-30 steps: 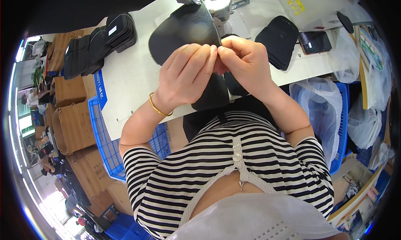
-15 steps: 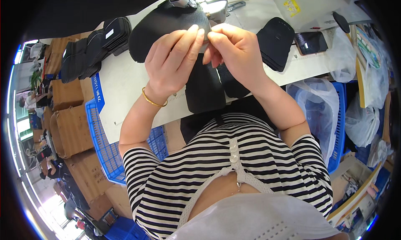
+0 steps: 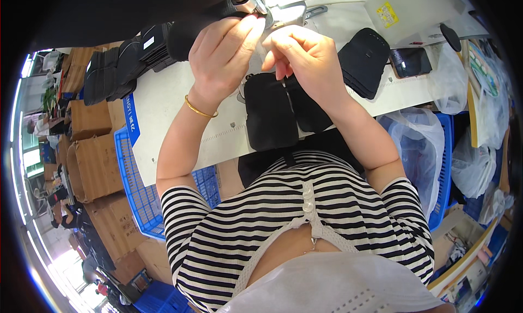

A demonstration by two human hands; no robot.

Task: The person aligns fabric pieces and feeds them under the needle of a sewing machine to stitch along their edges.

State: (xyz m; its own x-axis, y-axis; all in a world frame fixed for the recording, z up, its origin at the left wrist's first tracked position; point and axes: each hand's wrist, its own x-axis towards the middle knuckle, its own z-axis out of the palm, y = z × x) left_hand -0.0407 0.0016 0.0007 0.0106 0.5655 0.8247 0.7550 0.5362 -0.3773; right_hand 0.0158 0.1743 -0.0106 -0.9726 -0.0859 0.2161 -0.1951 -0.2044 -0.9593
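"What is the hands' state?"
"Left hand (image 3: 220,54): fingertips bunched beside the sewing-machine head (image 3: 249,2); pinch unconfirmed. Right hand (image 3: 308,57): loosely curled, now separated from the left; grip hidden."
"Black panel (image 3: 182,43)?"
"Now mostly behind the left hand; two-handed edge hold apparently ends."

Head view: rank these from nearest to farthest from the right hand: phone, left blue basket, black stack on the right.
From the right hand:
1. Black stack, just to its right on the table.
2. Phone, farther right, beyond the stack.
3. Blue basket, far off at lower left.
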